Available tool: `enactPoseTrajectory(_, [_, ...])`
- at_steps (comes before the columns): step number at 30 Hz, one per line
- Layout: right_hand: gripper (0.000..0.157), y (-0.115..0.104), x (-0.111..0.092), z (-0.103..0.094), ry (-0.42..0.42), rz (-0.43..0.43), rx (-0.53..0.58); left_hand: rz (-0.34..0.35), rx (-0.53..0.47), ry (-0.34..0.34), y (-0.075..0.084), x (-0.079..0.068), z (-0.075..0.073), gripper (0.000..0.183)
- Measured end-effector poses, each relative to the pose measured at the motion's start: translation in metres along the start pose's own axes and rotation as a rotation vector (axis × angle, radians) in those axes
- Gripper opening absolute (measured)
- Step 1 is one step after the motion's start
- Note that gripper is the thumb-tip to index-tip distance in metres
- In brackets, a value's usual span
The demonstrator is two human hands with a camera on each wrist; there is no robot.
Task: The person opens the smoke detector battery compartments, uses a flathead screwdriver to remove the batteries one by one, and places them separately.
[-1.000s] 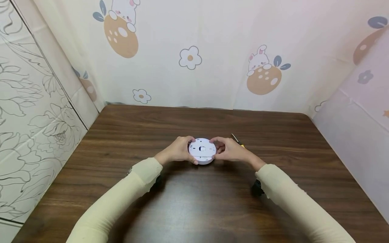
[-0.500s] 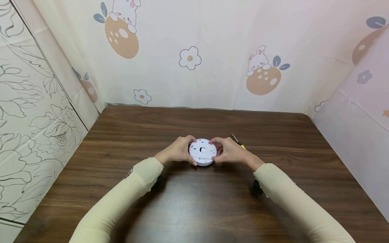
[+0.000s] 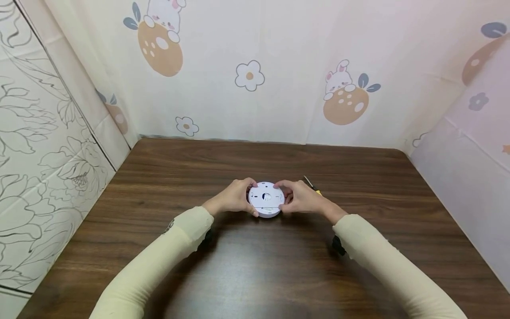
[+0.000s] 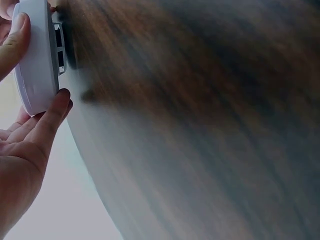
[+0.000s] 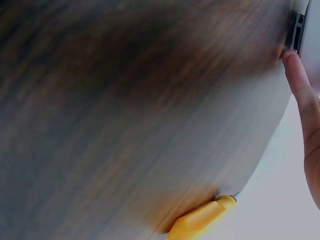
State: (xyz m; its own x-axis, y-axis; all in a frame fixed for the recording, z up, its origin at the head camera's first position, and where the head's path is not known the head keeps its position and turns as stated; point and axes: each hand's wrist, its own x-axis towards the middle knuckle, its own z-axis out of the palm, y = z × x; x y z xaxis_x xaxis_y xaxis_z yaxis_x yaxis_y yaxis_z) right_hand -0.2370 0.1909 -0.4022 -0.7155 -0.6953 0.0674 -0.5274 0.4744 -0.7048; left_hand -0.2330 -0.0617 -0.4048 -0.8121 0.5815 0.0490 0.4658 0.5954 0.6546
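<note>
In the head view, a round white smoke detector (image 3: 262,203) is held with its slotted mounting plate and central hole facing up. My left hand (image 3: 232,197) grips its left rim, thumb at the near side and fingers at the far side. From the right, my right hand (image 3: 306,197) pinches the opposite rim. Seen from the left wrist, the detector (image 4: 40,60) stands out as a thick white disc, its black-slotted vent part towards the table. Just a sliver of it shows in the right wrist view, beside one fingertip (image 5: 292,59).
Behind the right hand lies a screwdriver (image 3: 318,192) with a yellow handle, its shaft pointing away to the left; the hand partly covers it. The dark wooden table (image 3: 191,168) ends at a patterned curtain (image 3: 287,106). Another curtain (image 3: 59,146) hangs at the left.
The smoke detector has turned very slightly clockwise and shifted a touch to the right. Both hands keep their hold and have barely moved.
</note>
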Motion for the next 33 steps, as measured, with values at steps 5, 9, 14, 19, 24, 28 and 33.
enactPoseTrajectory(5, [0.054, -0.001, -0.001, 0.0, -0.001, 0.012, -0.004, -0.009, -0.035, -0.006, 0.0, -0.002, 0.0, 0.078])
enactPoseTrajectory(9, [0.054, -0.001, -0.001, -0.001, -0.01, 0.017, -0.024, -0.009, -0.052, -0.012, 0.0, -0.002, 0.0, 0.078])
enactPoseTrajectory(14, [0.054, -0.002, 0.0, -0.003, -0.019, 0.01, -0.049, -0.003, -0.079, -0.024, 0.0, -0.003, 0.0, 0.09])
enactPoseTrajectory(19, [0.056, -0.006, 0.001, -0.006, -0.018, 0.005, -0.122, 0.012, -0.053, -0.037, -0.001, -0.004, 0.0, 0.098])
enactPoseTrajectory(24, [0.058, -0.012, 0.003, -0.007, 0.039, 0.001, -0.328, 0.025, -0.058, -0.021, -0.001, -0.004, 0.0, 0.088])
enactPoseTrajectory(28, [0.059, -0.014, 0.008, -0.003, 0.058, -0.06, -0.371, 0.009, -0.083, -0.01, -0.002, -0.005, 0.001, 0.086])
enactPoseTrajectory(33, [0.061, -0.015, 0.013, 0.002, 0.076, -0.128, -0.359, 0.024, -0.113, -0.005, -0.004, -0.006, 0.004, 0.084])
